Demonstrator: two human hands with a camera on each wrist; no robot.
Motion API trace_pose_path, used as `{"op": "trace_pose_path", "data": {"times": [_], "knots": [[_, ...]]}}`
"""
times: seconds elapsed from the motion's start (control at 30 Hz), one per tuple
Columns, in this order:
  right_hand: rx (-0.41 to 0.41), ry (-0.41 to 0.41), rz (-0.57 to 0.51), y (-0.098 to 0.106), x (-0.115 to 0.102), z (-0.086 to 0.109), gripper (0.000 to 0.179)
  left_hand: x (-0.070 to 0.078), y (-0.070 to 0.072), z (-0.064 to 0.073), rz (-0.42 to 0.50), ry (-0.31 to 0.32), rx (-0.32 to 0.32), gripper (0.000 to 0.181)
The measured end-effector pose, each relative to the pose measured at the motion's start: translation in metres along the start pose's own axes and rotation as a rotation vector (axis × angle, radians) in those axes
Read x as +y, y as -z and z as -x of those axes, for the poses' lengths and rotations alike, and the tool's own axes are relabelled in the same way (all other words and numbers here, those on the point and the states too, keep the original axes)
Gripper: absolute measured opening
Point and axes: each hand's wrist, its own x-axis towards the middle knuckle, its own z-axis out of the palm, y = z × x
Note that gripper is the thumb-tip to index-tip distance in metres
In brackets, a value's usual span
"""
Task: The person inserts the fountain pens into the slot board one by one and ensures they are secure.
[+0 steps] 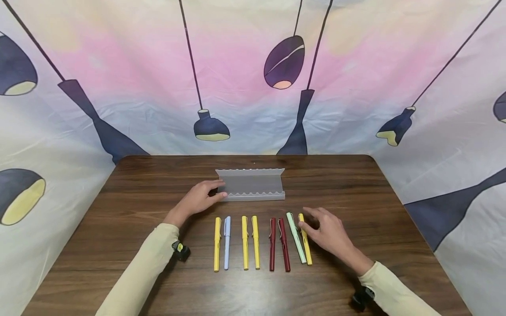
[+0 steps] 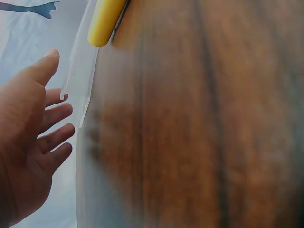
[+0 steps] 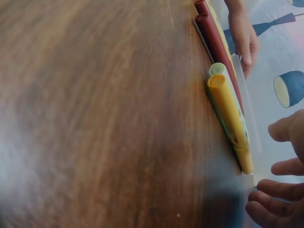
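A clear plastic pen tray (image 1: 253, 182) with scalloped edges lies toward the back of the table. At its left end is my left hand (image 1: 203, 195), thumb and fingers spread and relaxed around the corner. My right hand (image 1: 328, 230) hovers beside the rightmost yellow pen (image 1: 305, 239), its thumb near the cap; in the right wrist view the fingers (image 3: 273, 190) stand apart from that pen. Left of this pen lies a pale green pen (image 1: 296, 239). Further left come two dark red pens (image 1: 272, 245), two yellow pens (image 1: 245, 243), a light blue pen (image 1: 227, 243) and another yellow pen (image 1: 217, 245).
The pens lie roughly parallel in front of the tray on a dark wood table (image 1: 158, 289). Behind the table hangs a cloth backdrop (image 1: 245, 79) printed with lamps. Each wrist wears a small black camera (image 1: 181, 251).
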Motion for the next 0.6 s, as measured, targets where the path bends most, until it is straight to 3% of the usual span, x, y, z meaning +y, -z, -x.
{"op": "trace_pose_path", "data": {"times": [0.33, 0.6], "knots": [[-0.043, -0.021, -0.056, -0.005, 0.002, -0.004, 0.045, -0.002, -0.001, -0.002, 0.015, 0.008, -0.019, 0.053], [-0.083, -0.05, -0.088, -0.007, 0.004, -0.01, 0.042, 0.001, 0.0, -0.005, -0.011, 0.034, -0.033, 0.058]]}}
